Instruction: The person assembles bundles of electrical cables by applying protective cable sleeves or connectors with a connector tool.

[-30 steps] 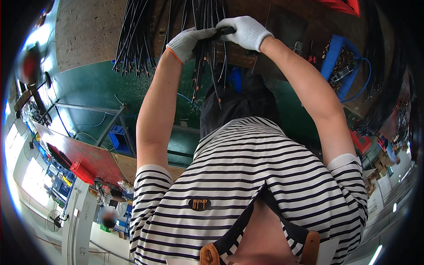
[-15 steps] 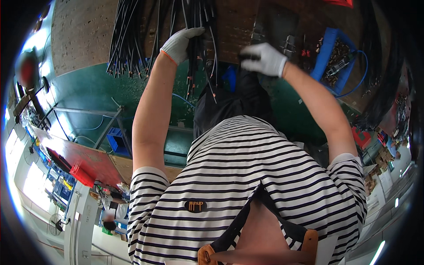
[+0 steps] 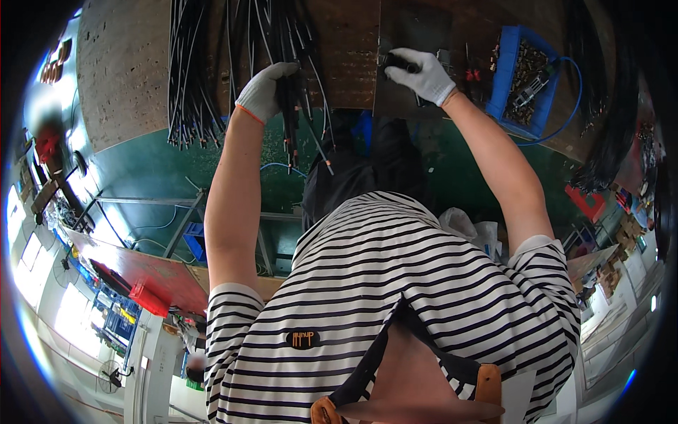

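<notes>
My left hand [image 3: 263, 93], in a white knit glove with an orange cuff edge, is closed round a bunch of black cables [image 3: 288, 106]. The cables hang past the table's near edge, and their ends look coppery. My right hand [image 3: 428, 76], also gloved in white, is closed on a small dark object [image 3: 402, 63] over the table. Fingers partly cover this object, and I cannot make out its kind. Left of my left hand, a second bunch of black cables [image 3: 185, 92] lies with its ends over the edge.
A blue bin [image 3: 501, 83] holding many small metal parts and a metal tool [image 3: 531, 92] stands on the brown table [image 3: 127, 63] at the right. A blue hose curves from it. Red-handled tools [image 3: 472, 74] lie beside the bin. More black cables [image 3: 613, 134] hang at the far right.
My right hand has moved away from my body, further over the table, with the dark object in it. My left hand and its cables appear slightly lower and further left; the whole view has shifted too.
</notes>
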